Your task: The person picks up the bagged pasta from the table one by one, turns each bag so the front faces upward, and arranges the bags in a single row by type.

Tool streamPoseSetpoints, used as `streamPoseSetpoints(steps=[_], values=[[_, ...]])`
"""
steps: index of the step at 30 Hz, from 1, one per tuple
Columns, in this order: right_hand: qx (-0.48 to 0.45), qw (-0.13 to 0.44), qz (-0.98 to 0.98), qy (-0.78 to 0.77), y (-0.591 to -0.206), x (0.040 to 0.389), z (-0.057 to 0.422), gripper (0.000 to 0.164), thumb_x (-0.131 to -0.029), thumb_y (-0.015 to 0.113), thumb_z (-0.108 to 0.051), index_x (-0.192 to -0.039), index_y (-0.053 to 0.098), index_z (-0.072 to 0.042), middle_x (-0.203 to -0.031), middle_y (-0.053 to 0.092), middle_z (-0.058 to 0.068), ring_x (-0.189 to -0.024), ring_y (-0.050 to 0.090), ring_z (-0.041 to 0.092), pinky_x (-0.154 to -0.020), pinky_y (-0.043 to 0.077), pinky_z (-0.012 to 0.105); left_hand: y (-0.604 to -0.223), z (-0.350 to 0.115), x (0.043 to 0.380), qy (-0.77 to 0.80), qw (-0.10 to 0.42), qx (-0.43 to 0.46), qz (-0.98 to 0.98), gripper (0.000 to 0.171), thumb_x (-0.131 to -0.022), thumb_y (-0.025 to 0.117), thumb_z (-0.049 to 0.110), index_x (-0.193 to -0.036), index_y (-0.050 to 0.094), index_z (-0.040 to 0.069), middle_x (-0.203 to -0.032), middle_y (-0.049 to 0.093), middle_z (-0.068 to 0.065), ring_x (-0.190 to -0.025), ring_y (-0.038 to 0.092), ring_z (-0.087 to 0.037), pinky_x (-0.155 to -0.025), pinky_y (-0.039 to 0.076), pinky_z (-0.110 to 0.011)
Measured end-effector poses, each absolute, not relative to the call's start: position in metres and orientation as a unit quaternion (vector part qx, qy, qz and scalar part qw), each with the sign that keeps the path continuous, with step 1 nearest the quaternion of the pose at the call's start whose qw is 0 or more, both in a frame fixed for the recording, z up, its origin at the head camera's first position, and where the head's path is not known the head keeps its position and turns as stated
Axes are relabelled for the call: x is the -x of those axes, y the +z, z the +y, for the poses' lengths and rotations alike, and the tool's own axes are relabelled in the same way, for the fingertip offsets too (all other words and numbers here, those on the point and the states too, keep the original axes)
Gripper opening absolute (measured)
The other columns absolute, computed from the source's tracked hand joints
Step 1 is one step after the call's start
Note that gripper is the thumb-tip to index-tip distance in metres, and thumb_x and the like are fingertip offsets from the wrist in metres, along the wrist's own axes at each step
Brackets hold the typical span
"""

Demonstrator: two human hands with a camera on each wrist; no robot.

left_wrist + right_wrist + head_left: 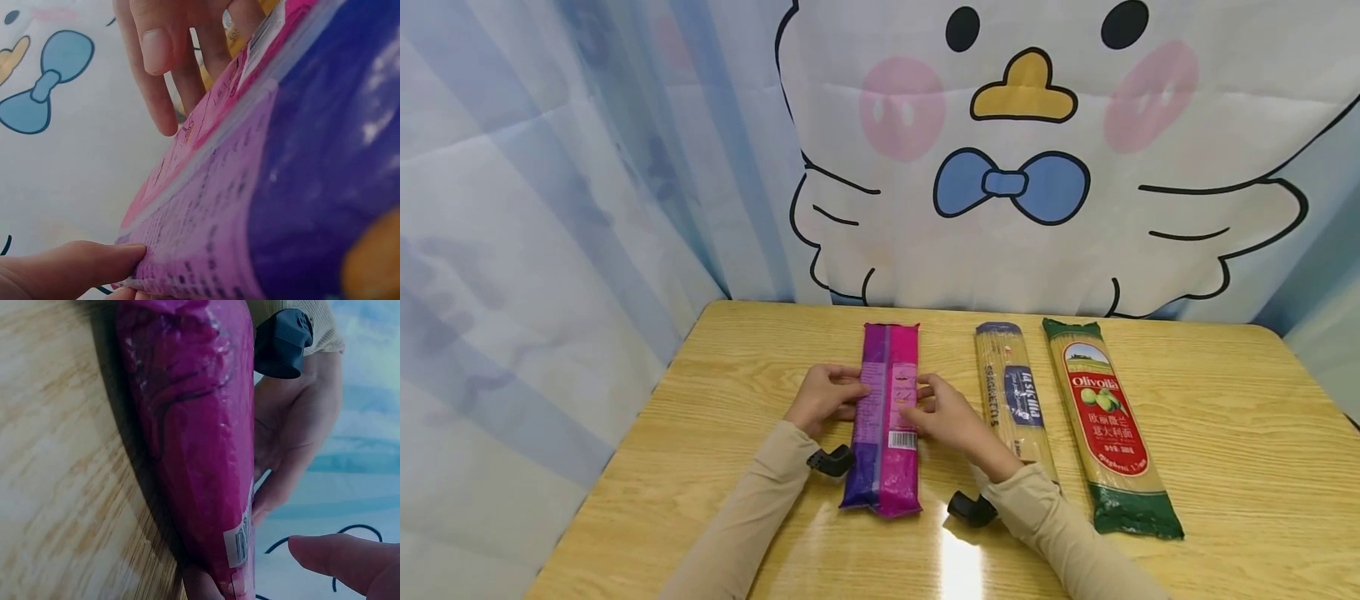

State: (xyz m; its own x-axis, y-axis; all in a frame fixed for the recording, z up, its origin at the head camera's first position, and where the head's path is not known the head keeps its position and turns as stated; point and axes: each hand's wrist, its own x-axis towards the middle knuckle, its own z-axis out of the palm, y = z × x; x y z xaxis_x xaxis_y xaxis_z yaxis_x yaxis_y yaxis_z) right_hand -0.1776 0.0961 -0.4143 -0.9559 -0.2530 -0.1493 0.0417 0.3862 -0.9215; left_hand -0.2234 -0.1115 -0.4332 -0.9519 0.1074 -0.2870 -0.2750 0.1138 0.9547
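A long pink and purple plastic packet (880,471) lies on the table with its printed side and barcode up. My left hand (829,396) pinches its left edge, the thumb (94,262) on the face and other fingertips below. At the opposite edge is my right hand (951,417). Its thumb (337,556) is spread away from the packet's surface, while one fingertip (201,584) sits low against the side by the table. The packet hides part of the left fingers in the right wrist view.
Right of the packet lies a spaghetti pack with a blue label (1021,396), partly covered by my right forearm. Beyond it is a green-ended Olivoila spaghetti pack (1112,429). A cartoon-printed curtain (1000,258) hangs behind the wooden table (760,350).
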Motion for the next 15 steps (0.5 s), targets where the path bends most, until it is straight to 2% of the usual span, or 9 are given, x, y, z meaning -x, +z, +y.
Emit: streamPoseSetpoints(steps=[3,8,15], values=[[0.062,0.127,0.821,-0.553,-0.4139,0.1772,0.0930,0.057,-0.094,0.067,-0.009,-0.142,0.041,0.008,-0.122,0.058,0.027,-0.105,0.065,0.035,-0.079,0.061,0.036,-0.4323,-0.1129,0.2233,0.680,0.155,0.054,0.715,0.039,-0.087,0.070,-0.002,-0.124,0.061,-0.010,-0.095,0.073,-0.016,-0.070,0.069,-0.016,-0.064,0.064,-0.033],[0.068,0.122,0.823,-0.551,-0.4117,0.1745,0.0905,0.061,-0.095,0.066,-0.009,-0.146,0.037,0.007,-0.123,0.057,0.028,-0.108,0.064,0.039,-0.082,0.061,0.040,-0.4305,-0.1116,0.2229,0.707,0.158,0.054,0.687,0.041,-0.087,0.068,-0.001,-0.127,0.061,-0.008,-0.099,0.073,-0.017,-0.073,0.071,-0.019,-0.068,0.064,-0.036],[0.070,0.127,0.828,-0.542,-0.4088,0.1735,0.0921,0.071,-0.093,0.070,-0.019,-0.149,0.033,0.004,-0.127,0.057,0.027,-0.110,0.063,0.037,-0.084,0.061,0.041,-0.4286,-0.1104,0.2219,0.713,0.155,0.050,0.681,0.042,-0.087,0.067,-0.001,-0.128,0.059,-0.009,-0.098,0.073,-0.014,-0.075,0.070,-0.017,-0.067,0.064,-0.034]])
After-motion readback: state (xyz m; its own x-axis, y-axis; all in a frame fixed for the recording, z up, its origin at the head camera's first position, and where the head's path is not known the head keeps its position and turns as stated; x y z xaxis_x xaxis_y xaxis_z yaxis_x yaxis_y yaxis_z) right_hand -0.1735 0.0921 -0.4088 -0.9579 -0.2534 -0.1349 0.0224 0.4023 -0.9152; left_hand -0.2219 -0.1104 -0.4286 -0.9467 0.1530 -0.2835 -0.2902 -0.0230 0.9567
